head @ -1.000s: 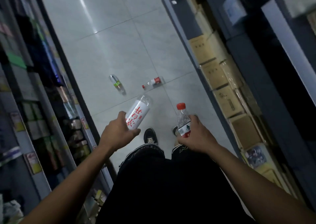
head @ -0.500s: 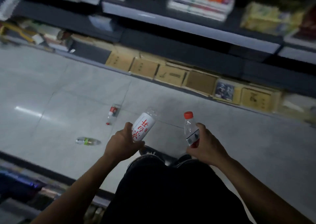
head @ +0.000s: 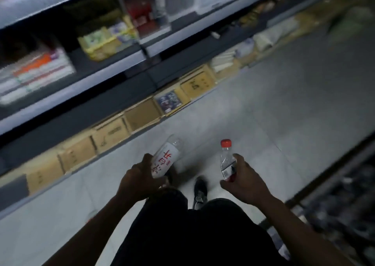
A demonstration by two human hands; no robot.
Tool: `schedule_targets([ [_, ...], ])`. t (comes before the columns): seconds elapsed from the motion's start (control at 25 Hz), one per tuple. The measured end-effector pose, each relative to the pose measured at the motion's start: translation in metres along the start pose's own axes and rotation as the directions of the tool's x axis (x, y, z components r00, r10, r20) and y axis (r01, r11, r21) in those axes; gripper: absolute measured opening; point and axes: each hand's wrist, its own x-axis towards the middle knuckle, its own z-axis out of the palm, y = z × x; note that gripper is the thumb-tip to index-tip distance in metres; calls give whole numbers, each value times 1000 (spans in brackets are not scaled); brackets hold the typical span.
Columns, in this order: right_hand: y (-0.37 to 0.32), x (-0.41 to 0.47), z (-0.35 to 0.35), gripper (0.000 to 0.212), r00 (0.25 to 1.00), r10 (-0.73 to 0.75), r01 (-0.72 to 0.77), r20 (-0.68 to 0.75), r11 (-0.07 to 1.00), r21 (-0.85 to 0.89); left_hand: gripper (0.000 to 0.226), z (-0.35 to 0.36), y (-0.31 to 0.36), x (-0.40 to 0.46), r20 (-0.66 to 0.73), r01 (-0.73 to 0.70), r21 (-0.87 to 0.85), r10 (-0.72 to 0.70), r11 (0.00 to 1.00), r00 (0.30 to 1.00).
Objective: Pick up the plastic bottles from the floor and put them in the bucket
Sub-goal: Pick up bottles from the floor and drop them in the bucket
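The person stands in a narrow shop aisle, a dark shoe [head: 200, 191] planted on the pale tiled floor [head: 284, 111]. Above and to the left of that shoe, the left hand [head: 140, 179] has its fingers [head: 149, 160] curled round the lower end of a white-labelled bottle [head: 166, 158] with red lettering, which is tilted up and away from the body. To the right of the shoe, the right hand [head: 245, 179] pinches the lower part of a clear bottle [head: 227, 160] with a red cap, held nearly upright.

So two bottles are off the floor, one in each hand, and neither is in a bucket yet. No bucket shows anywhere in this view, and no other bottle lies on the stretch of floor that can be seen. A row of cardboard boxes [head: 110, 132] runs along the base of the shelving [head: 113, 66] beyond the shoe; everything up there is blurred.

My guess is that the carrying stage is under way: the bucket has to be reached and both bottles dropped in, and I cannot tell whether more are waiting elsewhere.
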Motion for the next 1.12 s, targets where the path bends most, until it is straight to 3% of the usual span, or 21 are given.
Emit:
schedule_targets([
  [0.2, 22, -34, 15, 88, 957, 266, -242, -114, 951, 191, 79, -16, 49, 65, 177, -272, 118, 250, 955, 952],
  [0.36, 21, -66, 41, 89, 879, 431, -348, -204, 872, 344, 79, -16, 79, 98, 328, -470, 192, 395, 861, 858],
  [0.8, 73, -122, 61, 99, 687, 694, -462, -215, 646, 608, 85, 37, 218, 119, 563, -775, 296, 554, 558, 614],
  [0.96, 106, -111, 41, 96, 705, 683, -429, -190, 624, 652, 75, 60, 259, 114, 578, -770, 313, 531, 556, 620],
  [1.12, 140, -85, 1, 86, 760, 621, -408, -193, 686, 602, 69, 70, 276, 120, 571, -693, 298, 459, 657, 681],
])
